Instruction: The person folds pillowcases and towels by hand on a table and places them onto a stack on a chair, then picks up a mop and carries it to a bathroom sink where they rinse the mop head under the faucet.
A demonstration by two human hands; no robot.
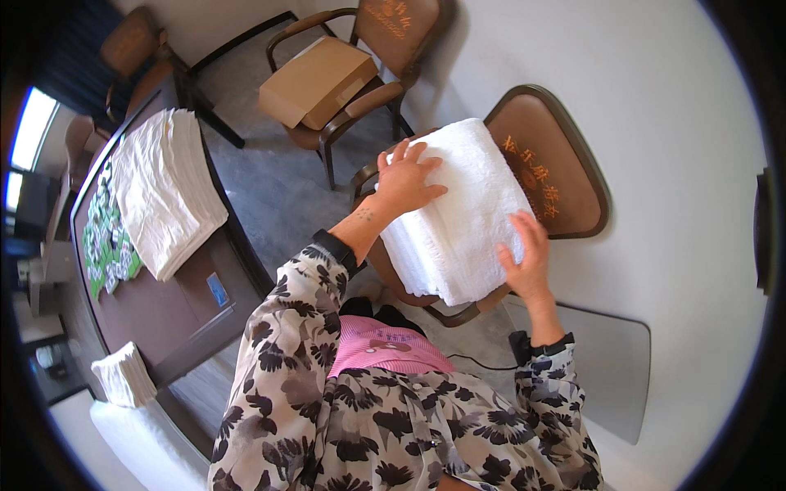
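A thick pile of folded white towels [470, 184] rests on the seat of a brown armchair [552, 159] before me. My left hand [408, 178] lies on the pile's upper left part, palm down with its fingers spread. At the pile's right edge is my right hand [528, 258], its fingers apart and slightly curved; it is a little blurred, and whether it presses on the cloth I cannot tell. Neither hand grips anything that shows.
On the mahjong table [178, 313] at left lie a stack of cream cloths [169, 190], green-backed tiles [110, 251] and a blue card [217, 289]. A cardboard box [319, 77] sits on another armchair. Smaller white folded cloths [126, 375] stand at lower left; a grey panel [602, 362] is at right.
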